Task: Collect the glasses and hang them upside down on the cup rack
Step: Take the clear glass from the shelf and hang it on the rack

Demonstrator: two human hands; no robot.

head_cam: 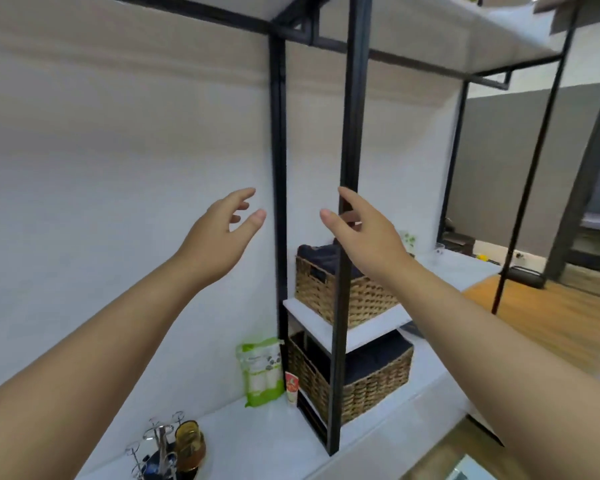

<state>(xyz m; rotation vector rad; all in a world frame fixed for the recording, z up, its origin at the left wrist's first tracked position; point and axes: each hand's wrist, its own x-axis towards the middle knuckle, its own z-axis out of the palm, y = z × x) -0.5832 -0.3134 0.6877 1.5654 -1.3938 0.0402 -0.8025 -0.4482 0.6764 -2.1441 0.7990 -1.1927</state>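
Shelf frame: the black metal shelf frame (352,98) runs from the tabletop (264,441) up out of view, with white boards across it.
Upper basket: a woven basket (336,292) with dark cloth inside sits on a white shelf board; the right forearm crosses in front of it.
Lower basket: a second woven basket (357,382) sits in the bay just below.
Left hand: the left hand (222,233) is raised in mid-air before the wall, fingers spread, holding nothing.
Right hand: the right hand (361,230) is raised level with it, fingers apart and empty, its fingertips at the front upright of the frame; contact cannot be told.
Cup rack: the cup rack (156,445) stands low on the tabletop at the bottom left, with wire loops on thin arms.
Amber glass: one amber glass (189,445) is at the rack, apparently hung mouth down, though the blur leaves that unsure.
Clear glass: a clear glass (439,252) stands far off on the white surface to the right, small and faint.
Position of the glasses: both lie well apart from the hands, the amber one far below the left hand, the clear one beyond the right forearm.
Risk, reach: an arm swung towards the clear glass could strike the upright or the basket.
Risk, rack: a careless lowered forearm could knock the light wire rack and tip the amber glass.
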